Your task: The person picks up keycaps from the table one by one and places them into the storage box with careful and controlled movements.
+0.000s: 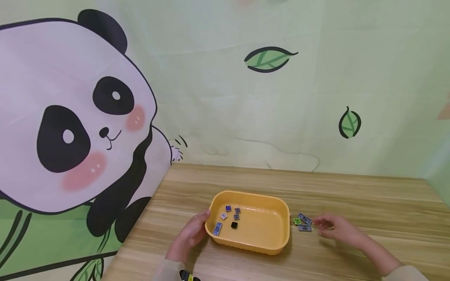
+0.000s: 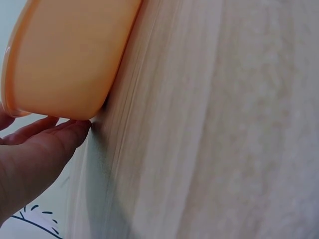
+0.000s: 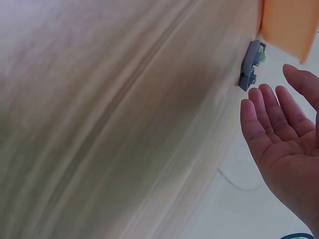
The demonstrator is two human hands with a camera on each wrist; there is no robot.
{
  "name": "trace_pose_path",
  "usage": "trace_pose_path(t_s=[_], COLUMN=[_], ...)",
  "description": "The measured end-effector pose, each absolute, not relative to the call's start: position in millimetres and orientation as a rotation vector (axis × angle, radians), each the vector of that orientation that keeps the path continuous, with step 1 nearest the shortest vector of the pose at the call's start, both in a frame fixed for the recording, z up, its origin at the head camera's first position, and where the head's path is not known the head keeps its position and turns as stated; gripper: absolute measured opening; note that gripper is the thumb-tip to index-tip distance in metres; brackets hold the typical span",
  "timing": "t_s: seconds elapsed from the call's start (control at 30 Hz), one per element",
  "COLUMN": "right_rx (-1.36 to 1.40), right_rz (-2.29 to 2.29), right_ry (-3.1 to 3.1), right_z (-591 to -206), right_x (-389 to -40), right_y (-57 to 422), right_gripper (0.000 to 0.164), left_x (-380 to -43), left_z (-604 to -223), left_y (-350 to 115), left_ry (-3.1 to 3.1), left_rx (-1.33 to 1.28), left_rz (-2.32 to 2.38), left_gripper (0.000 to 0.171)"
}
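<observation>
A yellow-orange tray (image 1: 253, 246) stands on the wooden table. Along its left end rests my left hand (image 1: 192, 230), and in the left wrist view its fingers (image 2: 70, 133) touch the outer wall near the base. Several small toy bricks lie inside the tray, including a blue one (image 1: 228, 208), a white one (image 1: 223, 215), a black one (image 1: 234, 225) and a long grey-blue one (image 1: 217, 229). Right of the tray, my right hand (image 1: 335, 228) hovers beside a green brick (image 1: 297, 221) and two grey-blue bricks (image 1: 305, 228). Its fingers are loosely bent, holding nothing.
The wooden table (image 1: 379, 203) runs back to a pale green wall cloth (image 1: 281, 117) with leaf drawings. A large panda print (image 1: 116, 156) covers the cloth on the left, beside the table's left edge.
</observation>
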State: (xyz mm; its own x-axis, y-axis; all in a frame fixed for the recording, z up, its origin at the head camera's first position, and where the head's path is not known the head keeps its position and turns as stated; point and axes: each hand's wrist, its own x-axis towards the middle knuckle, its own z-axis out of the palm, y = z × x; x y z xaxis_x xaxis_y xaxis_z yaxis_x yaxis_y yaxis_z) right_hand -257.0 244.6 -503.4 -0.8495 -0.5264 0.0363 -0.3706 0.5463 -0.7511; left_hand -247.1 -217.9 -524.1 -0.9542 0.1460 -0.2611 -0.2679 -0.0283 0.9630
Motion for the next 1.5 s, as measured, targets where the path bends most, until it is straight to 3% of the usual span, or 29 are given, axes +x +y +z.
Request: trace_pose_path(t_s=[1.0, 1.5], right_rx=[-0.768, -0.806], right_rz=[-0.968, -0.902], right_ry=[2.682, 2.727], right_z=[-513, -514], right_x=[-277, -278], right_y=[223, 216], right_gripper=[0.031, 0.017], left_x=[-247, -248], left_z=[-525, -524], left_y=[-218, -216], left_ry=[1.969, 1.959], left_rx=[-0.116, -0.110], left_rz=[2.060, 2.086], left_gripper=[0.058, 0.060])
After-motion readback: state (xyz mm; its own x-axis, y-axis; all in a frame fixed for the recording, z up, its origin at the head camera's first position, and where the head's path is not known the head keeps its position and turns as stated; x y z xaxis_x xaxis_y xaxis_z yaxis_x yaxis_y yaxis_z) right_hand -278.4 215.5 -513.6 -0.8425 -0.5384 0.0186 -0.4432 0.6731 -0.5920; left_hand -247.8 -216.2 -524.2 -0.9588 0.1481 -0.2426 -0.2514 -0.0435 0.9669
